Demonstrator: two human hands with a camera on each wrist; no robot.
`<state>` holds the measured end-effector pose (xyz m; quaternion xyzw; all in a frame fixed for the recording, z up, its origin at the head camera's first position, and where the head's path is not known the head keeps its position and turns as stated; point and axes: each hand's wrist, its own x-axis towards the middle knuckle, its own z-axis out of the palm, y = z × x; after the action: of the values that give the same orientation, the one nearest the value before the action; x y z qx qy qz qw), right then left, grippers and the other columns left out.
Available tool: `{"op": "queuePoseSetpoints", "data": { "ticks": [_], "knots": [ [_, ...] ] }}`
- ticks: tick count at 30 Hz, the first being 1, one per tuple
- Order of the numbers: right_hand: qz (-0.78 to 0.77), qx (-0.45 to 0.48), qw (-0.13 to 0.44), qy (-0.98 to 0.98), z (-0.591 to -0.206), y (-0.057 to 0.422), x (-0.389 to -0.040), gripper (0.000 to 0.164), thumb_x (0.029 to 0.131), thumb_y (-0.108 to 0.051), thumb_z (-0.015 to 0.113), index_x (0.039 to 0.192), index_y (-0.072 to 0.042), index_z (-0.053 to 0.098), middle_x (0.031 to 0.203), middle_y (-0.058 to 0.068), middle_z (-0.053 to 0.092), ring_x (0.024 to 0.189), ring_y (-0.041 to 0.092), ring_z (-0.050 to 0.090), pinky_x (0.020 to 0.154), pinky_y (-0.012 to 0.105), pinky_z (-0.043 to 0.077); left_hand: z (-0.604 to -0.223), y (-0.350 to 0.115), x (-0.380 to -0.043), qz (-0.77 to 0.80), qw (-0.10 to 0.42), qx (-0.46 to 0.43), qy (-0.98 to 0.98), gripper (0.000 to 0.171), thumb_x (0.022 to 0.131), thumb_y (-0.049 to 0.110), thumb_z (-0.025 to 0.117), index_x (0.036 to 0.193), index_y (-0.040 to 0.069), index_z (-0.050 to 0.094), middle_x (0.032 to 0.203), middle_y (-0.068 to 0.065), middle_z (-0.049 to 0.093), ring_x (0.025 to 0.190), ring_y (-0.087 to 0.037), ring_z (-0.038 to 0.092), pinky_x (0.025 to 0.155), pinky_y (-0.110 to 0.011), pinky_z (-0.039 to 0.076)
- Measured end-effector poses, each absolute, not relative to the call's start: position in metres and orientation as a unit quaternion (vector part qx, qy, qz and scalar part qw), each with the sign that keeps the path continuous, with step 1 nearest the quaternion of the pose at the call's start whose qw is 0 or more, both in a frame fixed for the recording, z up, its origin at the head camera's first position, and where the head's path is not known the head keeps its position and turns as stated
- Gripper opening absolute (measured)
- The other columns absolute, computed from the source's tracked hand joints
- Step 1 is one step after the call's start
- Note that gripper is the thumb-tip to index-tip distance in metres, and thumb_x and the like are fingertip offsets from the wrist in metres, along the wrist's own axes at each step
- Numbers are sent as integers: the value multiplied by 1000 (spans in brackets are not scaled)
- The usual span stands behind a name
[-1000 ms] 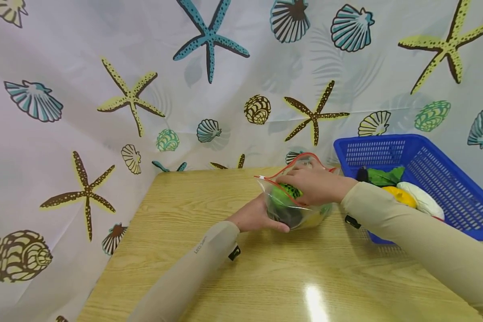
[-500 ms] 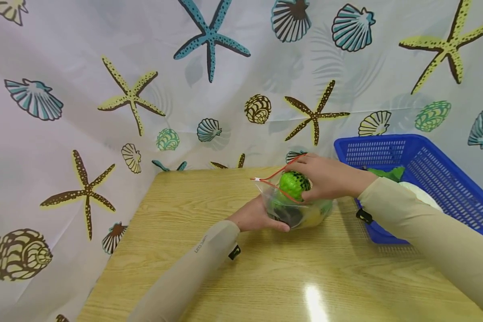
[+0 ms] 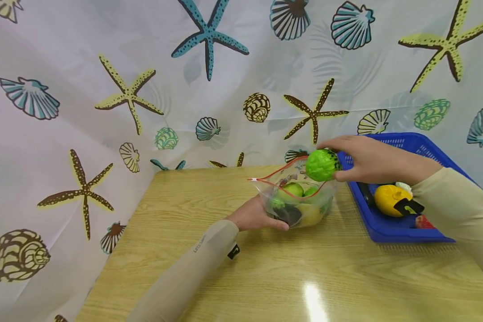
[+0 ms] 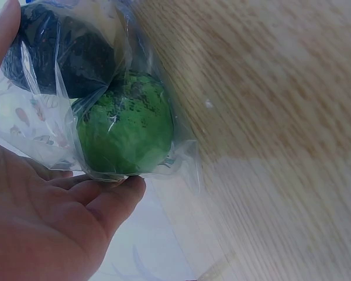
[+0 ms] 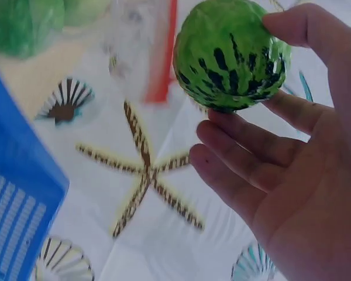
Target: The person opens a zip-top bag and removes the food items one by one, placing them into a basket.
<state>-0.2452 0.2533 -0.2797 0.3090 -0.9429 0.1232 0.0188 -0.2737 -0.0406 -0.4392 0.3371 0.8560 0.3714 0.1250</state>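
Observation:
My right hand (image 3: 366,154) pinches a green custard apple (image 3: 323,165) between thumb and fingers, above the right end of a clear zip bag's mouth. Dark streaks mark one side of the custard apple (image 5: 228,58) in the right wrist view. On the table, my left hand (image 3: 255,215) grips the left side of the zip bag (image 3: 269,193), thumb in front and fingers behind. Its red-edged mouth gapes. Through the plastic show a light green fruit (image 3: 291,191), a dark rounded one (image 3: 288,215) and a yellowish one (image 3: 311,215). A speckled green fruit (image 4: 127,132) lies near my left fingertips.
At the right stands a blue plastic basket (image 3: 406,236), partly behind my right arm. In it are a yellow pumpkin-like piece (image 3: 387,200), a dark long one (image 3: 366,193) and a red one (image 3: 424,222). A patterned curtain (image 3: 233,80) hangs behind the wooden table (image 3: 209,192).
My right hand has come up out of the bag with the custard apple and moved right, toward the basket. My left hand has stayed at the bag.

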Motion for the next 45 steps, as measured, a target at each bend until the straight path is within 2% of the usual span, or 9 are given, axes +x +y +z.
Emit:
{"op": "queuePoseSetpoints", "data": {
  "ticks": [8,11,20,27,31,34,37,42,45],
  "knots": [
    [135,255,33,-957,-279,311,-240,62,85,-28,71,138,-10,46,118,16,60,103,27,53,80,55,48,-441,-38,-274,352,132,320,870,121,62,65,76,154,26,8,153,7,21,127,-10,31,102,-46,37],
    [120,234,26,-965,-286,330,-241,62,85,-31,72,137,-8,47,114,16,62,98,28,56,78,55,49,-442,-38,-275,351,130,323,870,116,62,65,76,153,29,13,151,10,24,127,-9,31,103,-47,36],
    [102,213,-84,-968,-322,366,-235,57,83,-27,72,132,-3,53,102,12,65,80,17,58,71,47,53,-443,-40,-274,359,134,322,866,110,63,64,77,151,29,22,149,5,31,124,-8,34,102,-48,36],
    [105,210,-164,-958,-335,369,-224,62,83,-32,71,132,2,52,104,13,64,87,21,59,72,47,53,-440,-39,-273,360,130,326,864,105,64,62,77,150,28,27,148,4,34,124,-9,35,102,-47,36],
    [112,221,-200,-948,-340,369,-223,66,87,-35,67,132,10,49,98,8,67,82,17,60,72,45,54,-441,-38,-273,359,135,320,866,104,64,63,77,149,28,28,147,5,35,122,-6,36,102,-46,36],
    [122,218,-213,-945,-341,368,-223,66,91,-37,63,132,12,46,91,3,70,71,12,61,70,41,55,-442,-39,-273,359,133,323,866,102,64,63,77,148,30,29,147,5,36,122,-6,36,101,-47,36],
    [129,224,-191,-947,-339,362,-224,60,93,-35,62,132,8,50,89,1,71,69,8,61,69,39,56,-442,-39,-273,357,131,325,866,100,63,64,76,146,33,30,147,6,35,122,-6,36,102,-46,36],
    [129,253,-103,-953,-326,337,-224,38,93,-22,63,125,-2,60,85,-3,69,70,8,58,65,36,55,-441,-39,-273,356,131,328,865,101,63,65,76,147,33,30,147,6,34,123,-6,35,102,-46,36],
    [131,265,-51,-954,-316,316,-225,28,92,-15,62,120,-9,64,85,-4,68,62,6,55,56,31,52,-441,-39,-273,356,130,329,865,102,63,64,76,147,31,30,147,6,34,123,-7,35,102,-47,36]
  ]
}}
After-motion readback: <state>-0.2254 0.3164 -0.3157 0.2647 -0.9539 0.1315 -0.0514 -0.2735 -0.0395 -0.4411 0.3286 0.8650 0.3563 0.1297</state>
